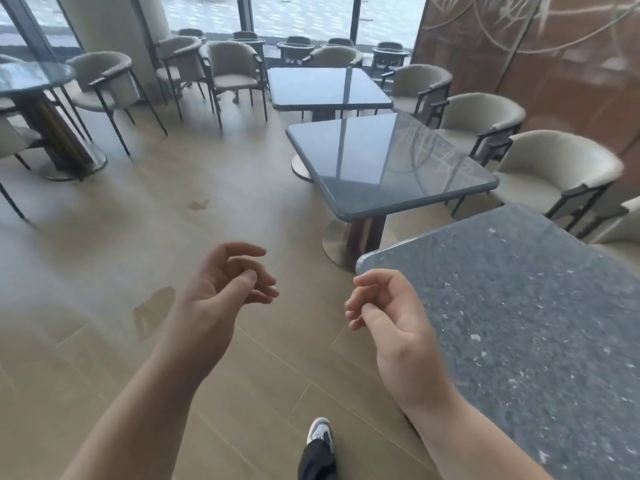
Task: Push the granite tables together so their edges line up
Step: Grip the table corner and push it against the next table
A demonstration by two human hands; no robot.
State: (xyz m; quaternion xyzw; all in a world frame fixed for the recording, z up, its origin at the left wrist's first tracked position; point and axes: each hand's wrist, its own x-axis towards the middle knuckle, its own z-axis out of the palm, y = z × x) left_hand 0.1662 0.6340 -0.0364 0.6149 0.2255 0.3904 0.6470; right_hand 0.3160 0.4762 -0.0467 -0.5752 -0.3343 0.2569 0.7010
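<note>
Three square grey granite tables stand in a row on the right. The nearest table (526, 323) fills the lower right, speckled. The middle table (388, 164) sits turned at an angle on a pedestal base, with a gap of floor to the nearest one. The far table (325, 88) stands beyond it, also apart. My left hand (225, 289) hovers over the floor, fingers loosely curled and empty. My right hand (384, 313) hangs just left of the nearest table's corner, fingers loosely curled, touching nothing.
Beige armchairs (554, 174) line the right side of the tables along a brown wall panel. More chairs (235, 67) stand at the back by the windows. A round glass table (31, 77) is at the left. My shoe (320, 433) is on the tiled floor.
</note>
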